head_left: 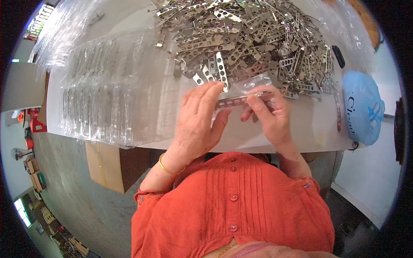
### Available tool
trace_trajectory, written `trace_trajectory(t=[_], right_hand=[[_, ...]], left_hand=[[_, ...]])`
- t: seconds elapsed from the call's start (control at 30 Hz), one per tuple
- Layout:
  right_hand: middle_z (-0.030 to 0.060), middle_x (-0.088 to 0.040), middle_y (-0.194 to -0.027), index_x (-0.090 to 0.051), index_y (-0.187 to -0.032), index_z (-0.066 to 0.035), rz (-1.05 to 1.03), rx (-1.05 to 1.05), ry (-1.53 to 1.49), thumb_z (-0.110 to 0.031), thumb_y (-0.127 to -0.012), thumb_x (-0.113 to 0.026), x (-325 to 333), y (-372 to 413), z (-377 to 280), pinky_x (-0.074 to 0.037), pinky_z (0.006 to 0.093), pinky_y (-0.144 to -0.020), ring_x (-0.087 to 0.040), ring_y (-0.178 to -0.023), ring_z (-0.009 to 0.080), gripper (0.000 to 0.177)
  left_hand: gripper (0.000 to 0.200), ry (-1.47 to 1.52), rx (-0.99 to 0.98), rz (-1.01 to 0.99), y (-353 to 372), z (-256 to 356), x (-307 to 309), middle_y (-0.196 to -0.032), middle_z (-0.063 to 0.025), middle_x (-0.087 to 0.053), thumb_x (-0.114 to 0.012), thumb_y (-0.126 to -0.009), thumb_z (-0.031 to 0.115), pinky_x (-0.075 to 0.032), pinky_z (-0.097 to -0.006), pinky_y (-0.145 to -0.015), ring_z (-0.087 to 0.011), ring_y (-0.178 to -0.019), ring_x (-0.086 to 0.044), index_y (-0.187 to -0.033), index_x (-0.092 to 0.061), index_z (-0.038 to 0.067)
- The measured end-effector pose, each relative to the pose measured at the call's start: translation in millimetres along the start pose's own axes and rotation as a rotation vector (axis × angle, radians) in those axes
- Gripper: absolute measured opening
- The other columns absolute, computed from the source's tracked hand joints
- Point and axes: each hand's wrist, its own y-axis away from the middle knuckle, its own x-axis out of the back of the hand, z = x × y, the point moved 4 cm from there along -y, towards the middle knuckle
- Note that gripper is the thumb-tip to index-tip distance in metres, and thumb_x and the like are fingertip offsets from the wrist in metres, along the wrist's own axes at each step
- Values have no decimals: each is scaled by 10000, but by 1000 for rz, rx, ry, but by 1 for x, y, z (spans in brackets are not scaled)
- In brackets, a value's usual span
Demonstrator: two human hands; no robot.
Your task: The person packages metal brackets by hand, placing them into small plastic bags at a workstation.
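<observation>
Both hands are together at the near side of the pile. A perforated metal strip lies level between them, with a clear plastic bag around it. My right hand pinches the strip's right end and the bag, thumb on the near side. My left hand has its fingers stretched out and its thumb spread, right at the strip's left end. Just beyond the left fingertips, a few bright perforated strips stick out from the large pile of metal strips.
Rows of strips in clear plastic bags lie on the white table at the left. On the right are a blue plastic bag, a black object and a thin brownish tool. A cardboard box stands below the table.
</observation>
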Motion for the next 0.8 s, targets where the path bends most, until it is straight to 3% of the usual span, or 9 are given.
trace_trajectory(t=[0.03,0.13,0.23,0.37,0.43,0.57,0.63,0.8], right_hand=[[59,-678,-859,-584,-1101,-17,-39,-6,9,-68,-982,-624,-2,0,-1,-541,258,-622,-662,-726,118,136],[62,-679,-886,-588,-1097,-9,-102,69,12,-68,-981,-624,-7,-1,3,-564,263,-659,-670,-749,119,135],[75,-689,-928,-596,-1126,-1,-95,48,-61,-70,-982,-620,-9,-1,9,-589,274,-717,-683,-787,126,161],[85,-698,-966,-594,-1200,7,-91,-11,-100,-87,-1000,-592,-13,-2,5,-601,285,-762,-695,-834,138,221],[93,-702,-1004,-577,-1274,9,-101,-73,-132,-92,-1021,-551,-12,-2,9,-603,290,-775,-699,-865,146,273],[86,-700,-1024,-575,-1292,9,-93,-53,-199,-89,-1032,-525,-13,-2,9,-604,293,-778,-700,-885,154,282],[78,-700,-1041,-591,-1276,10,-130,-11,-125,-86,-1031,-528,-12,-3,11,-604,294,-781,-695,-892,146,270],[97,-684,-1068,-581,-1241,16,-147,-23,4,-106,-1044,-503,-10,-4,16,-587,314,-810,-676,-912,158,244]], left_hand=[[327,55,20,-42,-2,0,-4,-1089,-185,-640,-693,-875,60,-499,-390,-833,-344,-936,-626,-1171,-572,-12],[302,84,79,-198,3,-5,-15,-979,-153,-620,-683,-850,34,-490,-417,-783,-342,-901,-605,-1127,-566,7],[128,161,113,-146,4,-5,-15,-857,-158,-588,-648,-892,14,-465,-415,-672,-346,-761,-577,-1005,-592,-1],[98,226,185,-130,9,-11,-17,-837,-154,-570,-633,-913,25,-462,-383,-669,-327,-738,-561,-997,-587,7],[101,309,253,-151,11,-13,-16,-832,-159,-567,-620,-914,11,-460,-419,-660,-357,-751,-562,-1000,-568,10],[65,382,317,-144,14,-15,-18,-823,-147,-558,-601,-945,31,-456,-390,-663,-332,-736,-545,-997,-567,12],[99,415,352,-143,18,-18,-20,-825,-75,-561,-580,-1000,105,-446,-297,-675,-165,-735,-511,-1029,-605,13],[112,500,446,-164,24,-19,-22,-820,-68,-567,-563,-1013,111,-447,-290,-675,-156,-730,-513,-1048,-612,15]])
